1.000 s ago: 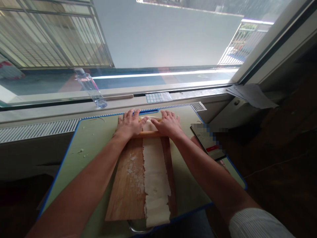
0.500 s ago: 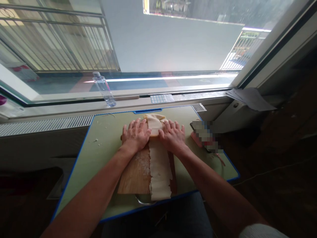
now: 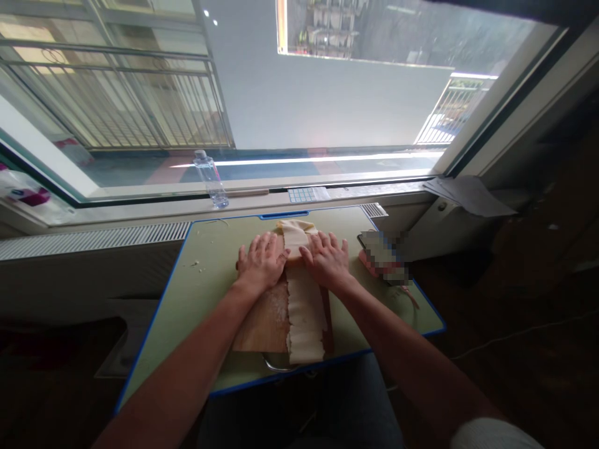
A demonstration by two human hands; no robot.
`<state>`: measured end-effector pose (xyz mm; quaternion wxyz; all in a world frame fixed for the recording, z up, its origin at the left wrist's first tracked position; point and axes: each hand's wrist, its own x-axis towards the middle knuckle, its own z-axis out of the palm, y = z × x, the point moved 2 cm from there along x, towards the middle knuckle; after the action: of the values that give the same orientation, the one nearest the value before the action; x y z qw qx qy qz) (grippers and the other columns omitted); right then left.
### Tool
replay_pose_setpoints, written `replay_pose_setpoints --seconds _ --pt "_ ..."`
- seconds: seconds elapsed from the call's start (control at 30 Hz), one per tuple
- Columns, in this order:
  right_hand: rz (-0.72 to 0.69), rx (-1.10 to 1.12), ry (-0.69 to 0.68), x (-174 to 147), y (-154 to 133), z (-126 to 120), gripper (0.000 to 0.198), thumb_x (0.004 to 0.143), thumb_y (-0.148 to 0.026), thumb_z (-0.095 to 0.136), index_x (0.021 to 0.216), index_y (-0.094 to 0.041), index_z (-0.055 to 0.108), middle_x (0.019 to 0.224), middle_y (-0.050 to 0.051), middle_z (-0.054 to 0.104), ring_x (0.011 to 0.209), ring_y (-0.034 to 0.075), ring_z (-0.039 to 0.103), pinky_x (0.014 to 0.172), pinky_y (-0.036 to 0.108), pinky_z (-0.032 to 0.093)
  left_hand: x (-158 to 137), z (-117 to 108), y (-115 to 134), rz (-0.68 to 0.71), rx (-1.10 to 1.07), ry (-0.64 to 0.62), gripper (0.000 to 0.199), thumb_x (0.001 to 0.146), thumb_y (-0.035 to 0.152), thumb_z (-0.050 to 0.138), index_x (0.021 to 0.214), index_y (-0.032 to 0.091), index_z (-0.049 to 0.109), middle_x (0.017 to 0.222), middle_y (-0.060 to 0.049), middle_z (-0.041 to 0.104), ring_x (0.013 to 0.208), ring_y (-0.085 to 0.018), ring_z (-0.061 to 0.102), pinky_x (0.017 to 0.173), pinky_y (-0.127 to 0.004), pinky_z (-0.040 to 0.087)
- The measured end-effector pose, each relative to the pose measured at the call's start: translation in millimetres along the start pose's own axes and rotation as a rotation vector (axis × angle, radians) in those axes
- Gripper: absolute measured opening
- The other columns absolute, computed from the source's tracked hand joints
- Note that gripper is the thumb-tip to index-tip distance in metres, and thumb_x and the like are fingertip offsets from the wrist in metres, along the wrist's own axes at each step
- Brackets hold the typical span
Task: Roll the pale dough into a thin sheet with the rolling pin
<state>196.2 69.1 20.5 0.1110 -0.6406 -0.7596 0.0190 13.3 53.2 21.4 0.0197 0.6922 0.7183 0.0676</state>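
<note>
A long strip of rolled dough (image 3: 305,312) lies lengthwise over a wooden board (image 3: 262,327), its far end folded over and its near end past the board's front edge. Across the strip runs what looks like a wooden rolling pin (image 3: 294,262), mostly hidden beneath my hands. My left hand (image 3: 262,259) presses on its left part, palm down, fingers stretched forward. On the right part rests my right hand (image 3: 326,257), also flat with fingers spread. Both thumbs point inward over the dough.
The green table (image 3: 187,324) has a blue rim and a few dough scraps at left. A partly blurred phone (image 3: 381,252) lies at its right edge. On the windowsill stand a clear bottle (image 3: 211,181) and, farther right, papers (image 3: 472,194).
The view has tilted up slightly and shifted. My hands stay flat over the rolling pin, with little visible movement along the dough.
</note>
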Motion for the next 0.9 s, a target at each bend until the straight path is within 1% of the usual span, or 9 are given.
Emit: replay_pose_setpoints --seconds 0.17,0.3,0.4,0.53,0.7,0.9 --pt "0.033 0.035 -0.041 37 2 3 0.074 0.108 -0.069 0.03 0.165 -0.025 0.046 0.174 0.01 0.041 0.16 0.037 0.033 0.13 0.064 0.022 37 -1 -3 -0.034 -0.049 -0.032 0.077 0.106 0.067 0.019 0.169 0.028 0.037 0.177 -0.01 0.035 0.164 -0.031 0.03 0.132 -0.062 0.022" --pt "0.057 0.088 -0.119 66 5 5 0.084 0.105 -0.077 0.029 0.168 -0.023 0.041 0.175 0.012 0.037 0.16 0.039 0.031 0.129 0.065 0.02 64 0 -7 -0.034 -0.104 -0.083 0.083 0.103 0.072 0.016 0.17 0.027 0.034 0.179 -0.011 0.032 0.164 -0.034 0.028 0.132 -0.066 0.02" --pt "0.067 0.127 -0.156 87 7 9 0.091 0.102 -0.083 0.027 0.17 -0.023 0.037 0.176 0.014 0.035 0.161 0.04 0.03 0.128 0.067 0.02 84 2 -11 -0.033 -0.133 -0.1 0.086 0.102 0.074 0.015 0.171 0.025 0.032 0.18 -0.012 0.029 0.165 -0.035 0.025 0.132 -0.067 0.016" --pt "0.07 0.156 -0.162 110 10 13 0.095 0.1 -0.085 0.027 0.17 -0.02 0.038 0.175 0.016 0.036 0.16 0.041 0.03 0.128 0.066 0.021 106 4 -14 -0.025 -0.153 -0.081 0.084 0.103 0.071 0.018 0.171 0.024 0.034 0.179 -0.013 0.03 0.164 -0.036 0.027 0.132 -0.067 0.018" --pt "0.077 0.164 -0.167 122 10 14 0.091 0.101 -0.081 0.031 0.167 -0.018 0.041 0.174 0.017 0.038 0.159 0.04 0.032 0.126 0.065 0.024 119 4 -14 -0.028 -0.131 -0.045 0.079 0.105 0.066 0.021 0.169 0.022 0.037 0.177 -0.014 0.033 0.163 -0.036 0.03 0.131 -0.065 0.021" --pt "0.085 0.176 -0.156 116 9 12 0.09 0.101 -0.08 0.032 0.167 -0.019 0.042 0.173 0.016 0.04 0.158 0.039 0.034 0.127 0.064 0.024 113 5 -13 -0.02 -0.125 -0.032 0.079 0.105 0.067 0.021 0.169 0.023 0.038 0.177 -0.013 0.034 0.162 -0.036 0.03 0.131 -0.065 0.021"
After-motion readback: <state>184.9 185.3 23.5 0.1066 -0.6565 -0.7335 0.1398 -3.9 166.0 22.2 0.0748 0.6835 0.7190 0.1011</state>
